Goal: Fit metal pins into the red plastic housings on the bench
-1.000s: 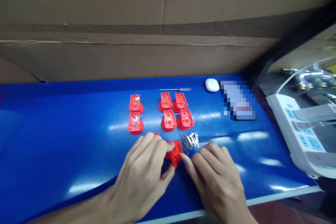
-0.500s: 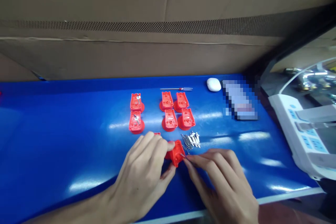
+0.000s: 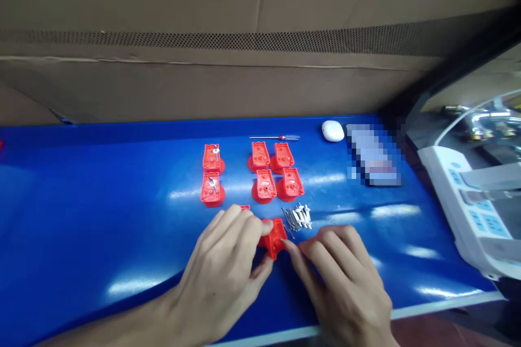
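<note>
My left hand (image 3: pixel 222 276) pinches a small red plastic housing (image 3: pixel 273 237) between thumb and fingers, tilted just above the blue table (image 3: pixel 101 217). My right hand (image 3: pixel 340 282) is at the housing's right side, fingertips pressed together against it; whether they hold a pin is hidden. A heap of small silver metal pins (image 3: pixel 297 217) lies just beyond the right fingertips. A sliver of another red part (image 3: pixel 245 207) peeks out behind my left fingers.
Two red housings with metal pieces (image 3: pixel 212 173) stand left, several empty ones (image 3: pixel 275 170) to their right. Behind lie a thin screwdriver (image 3: pixel 277 137), a white oval case (image 3: pixel 332 131) and a blurred-out flat object (image 3: pixel 372 154). A white machine (image 3: pixel 468 195) is at right; cardboard (image 3: pixel 244 38) walls the back.
My right hand's fingertips shifted slightly at the housing's right side, drawing back in toward it. The left hand and the housing have hardly moved.
</note>
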`<state>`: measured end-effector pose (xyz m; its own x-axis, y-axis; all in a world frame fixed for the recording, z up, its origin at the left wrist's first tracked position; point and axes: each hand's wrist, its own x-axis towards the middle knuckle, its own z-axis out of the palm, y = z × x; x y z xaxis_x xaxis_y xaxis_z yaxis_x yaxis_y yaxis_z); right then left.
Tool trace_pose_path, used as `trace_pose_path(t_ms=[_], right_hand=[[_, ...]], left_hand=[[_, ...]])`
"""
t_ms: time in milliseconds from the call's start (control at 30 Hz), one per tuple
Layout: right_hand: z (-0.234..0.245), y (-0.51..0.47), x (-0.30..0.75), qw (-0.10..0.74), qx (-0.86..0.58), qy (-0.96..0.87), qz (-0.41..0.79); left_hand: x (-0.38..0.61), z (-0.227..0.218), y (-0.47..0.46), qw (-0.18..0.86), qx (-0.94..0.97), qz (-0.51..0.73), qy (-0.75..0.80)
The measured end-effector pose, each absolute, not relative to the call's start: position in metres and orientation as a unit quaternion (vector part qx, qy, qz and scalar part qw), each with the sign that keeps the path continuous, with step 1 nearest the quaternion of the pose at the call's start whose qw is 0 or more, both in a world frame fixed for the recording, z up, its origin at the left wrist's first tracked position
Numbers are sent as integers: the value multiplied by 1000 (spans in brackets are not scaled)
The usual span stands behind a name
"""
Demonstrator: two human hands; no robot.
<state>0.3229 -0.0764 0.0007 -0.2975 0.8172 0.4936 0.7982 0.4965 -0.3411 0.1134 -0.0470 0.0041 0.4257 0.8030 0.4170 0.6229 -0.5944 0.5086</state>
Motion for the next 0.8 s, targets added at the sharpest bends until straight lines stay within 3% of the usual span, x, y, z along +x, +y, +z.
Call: trace_pose_path(t_ms=[367,667,800], right_hand=[[-1,-75,323,314,-524,-792,18],[8,-89,337,346,-525,-769,113],[10,-91,341,316,-524,-763,208]], left_hand=[[115,8,-45,129,839,331,412],[113,15,-48,128,839,341,404],[112,22,-49,156,840,337,394]])
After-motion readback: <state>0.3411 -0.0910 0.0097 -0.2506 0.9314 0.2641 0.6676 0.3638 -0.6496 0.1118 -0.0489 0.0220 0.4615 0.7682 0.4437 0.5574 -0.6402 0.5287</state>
